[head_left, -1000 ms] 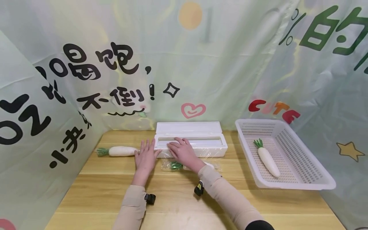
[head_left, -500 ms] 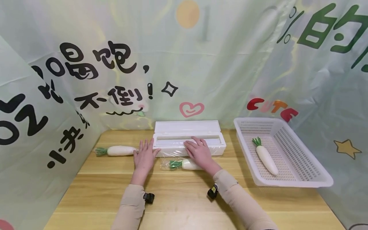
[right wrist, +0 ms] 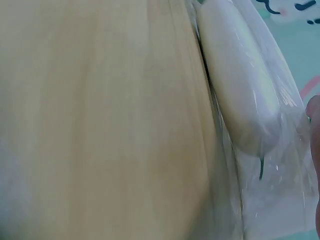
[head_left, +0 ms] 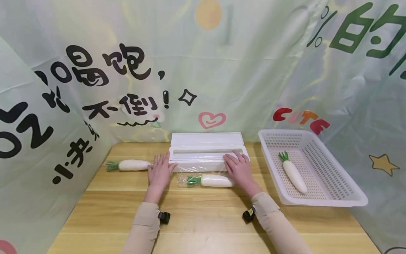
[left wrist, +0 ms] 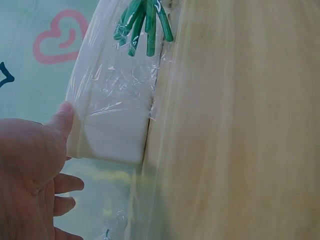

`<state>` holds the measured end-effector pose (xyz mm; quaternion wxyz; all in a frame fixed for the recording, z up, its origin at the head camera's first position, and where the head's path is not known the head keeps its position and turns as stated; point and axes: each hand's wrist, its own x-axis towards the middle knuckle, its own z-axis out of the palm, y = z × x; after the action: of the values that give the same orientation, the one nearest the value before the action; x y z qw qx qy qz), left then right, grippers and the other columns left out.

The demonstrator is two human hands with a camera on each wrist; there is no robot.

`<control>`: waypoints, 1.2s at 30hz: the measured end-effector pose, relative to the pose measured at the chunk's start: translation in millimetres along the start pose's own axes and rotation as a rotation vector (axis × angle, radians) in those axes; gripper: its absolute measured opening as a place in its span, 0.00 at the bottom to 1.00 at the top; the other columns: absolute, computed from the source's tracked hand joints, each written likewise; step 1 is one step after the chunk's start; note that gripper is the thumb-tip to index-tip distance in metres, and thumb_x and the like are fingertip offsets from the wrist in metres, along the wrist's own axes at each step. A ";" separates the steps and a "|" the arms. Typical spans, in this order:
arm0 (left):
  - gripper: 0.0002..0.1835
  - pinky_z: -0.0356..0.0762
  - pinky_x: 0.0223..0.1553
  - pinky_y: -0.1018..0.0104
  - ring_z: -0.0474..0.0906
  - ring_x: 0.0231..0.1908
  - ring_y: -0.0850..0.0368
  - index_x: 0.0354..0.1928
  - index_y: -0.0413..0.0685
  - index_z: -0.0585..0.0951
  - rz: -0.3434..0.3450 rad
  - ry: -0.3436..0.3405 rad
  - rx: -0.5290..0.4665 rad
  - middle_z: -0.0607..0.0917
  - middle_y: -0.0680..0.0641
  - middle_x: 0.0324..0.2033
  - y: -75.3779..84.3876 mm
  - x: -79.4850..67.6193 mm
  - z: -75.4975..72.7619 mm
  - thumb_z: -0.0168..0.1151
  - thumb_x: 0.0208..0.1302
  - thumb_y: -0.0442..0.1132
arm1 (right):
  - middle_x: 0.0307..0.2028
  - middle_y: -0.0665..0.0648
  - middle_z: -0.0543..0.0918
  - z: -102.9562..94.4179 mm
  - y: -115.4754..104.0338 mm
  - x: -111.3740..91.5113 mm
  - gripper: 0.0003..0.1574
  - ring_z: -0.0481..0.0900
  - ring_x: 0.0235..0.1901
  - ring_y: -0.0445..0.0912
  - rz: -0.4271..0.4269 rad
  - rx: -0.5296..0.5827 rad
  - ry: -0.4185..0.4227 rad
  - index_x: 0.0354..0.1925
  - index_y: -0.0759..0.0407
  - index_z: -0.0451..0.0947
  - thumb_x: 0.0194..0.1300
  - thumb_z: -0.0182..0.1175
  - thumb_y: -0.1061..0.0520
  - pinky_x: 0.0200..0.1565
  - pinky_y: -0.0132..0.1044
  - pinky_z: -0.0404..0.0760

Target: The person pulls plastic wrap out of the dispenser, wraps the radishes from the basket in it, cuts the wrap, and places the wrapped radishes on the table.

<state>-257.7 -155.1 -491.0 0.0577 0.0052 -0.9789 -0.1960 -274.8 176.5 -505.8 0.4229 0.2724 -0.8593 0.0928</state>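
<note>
A white cling film dispenser box (head_left: 203,167) stands at the back with its lid (head_left: 206,139) raised. Clear cling film (left wrist: 120,92) hangs from its front edge over a white radish (head_left: 217,181) with green stalks, lying just before the box. My left hand (head_left: 159,173) rests at the box's left end, fingers straight, the thumb touching the front corner. At the right end my right hand (head_left: 240,172) lies with its fingertips on the top front edge. In the right wrist view only a bit of that hand shows beside the film-covered radish (right wrist: 240,75).
Another white radish (head_left: 134,164) lies left of the box, its tip close to my left hand. On the right stands a white perforated basket (head_left: 323,203) holding one radish (head_left: 295,176). Printed cloth (head_left: 247,88) surrounds the wooden table (head_left: 203,218).
My right hand has slid right along the box's front edge, from near its middle to its right end. More of the covered radish shows now. My left hand has stayed in place.
</note>
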 end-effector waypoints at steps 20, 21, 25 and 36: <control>0.38 0.37 0.70 0.29 0.33 0.77 0.41 0.77 0.61 0.45 -0.006 -0.042 0.034 0.48 0.41 0.76 3.8 0.9 -3.8 0.35 0.72 0.66 | 0.41 0.52 0.89 -9.9 3.7 -4.7 0.13 0.79 0.53 0.57 0.105 -0.100 0.072 0.40 0.55 0.86 0.58 0.63 0.53 0.49 0.54 0.72; 0.38 0.38 0.70 0.29 0.33 0.77 0.41 0.77 0.61 0.45 -0.007 -0.041 0.039 0.49 0.41 0.76 3.0 0.7 -3.8 0.35 0.72 0.66 | 0.40 0.52 0.89 -9.6 1.4 -2.8 0.11 0.78 0.53 0.57 0.129 -0.089 0.060 0.39 0.55 0.86 0.59 0.63 0.53 0.49 0.54 0.72; 0.38 0.39 0.70 0.29 0.33 0.77 0.41 0.77 0.60 0.46 -0.005 -0.043 0.041 0.49 0.41 0.76 3.9 1.3 -3.2 0.35 0.72 0.66 | 0.36 0.55 0.87 -9.4 -3.9 2.8 0.07 0.76 0.50 0.58 0.250 -0.034 0.016 0.33 0.56 0.84 0.62 0.64 0.55 0.48 0.54 0.72; 0.38 0.39 0.70 0.29 0.35 0.77 0.40 0.77 0.60 0.46 -0.010 -0.039 0.049 0.50 0.41 0.76 5.6 0.7 -3.8 0.37 0.72 0.65 | 0.36 0.58 0.87 -22.9 18.1 -10.8 0.06 0.76 0.47 0.60 0.427 -0.057 0.047 0.30 0.59 0.84 0.60 0.66 0.56 0.44 0.57 0.71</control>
<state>-257.9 -151.4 -485.3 0.0376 0.0077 -0.9843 -0.1725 -263.9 204.7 -498.6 0.4213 0.0700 -0.8895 0.1621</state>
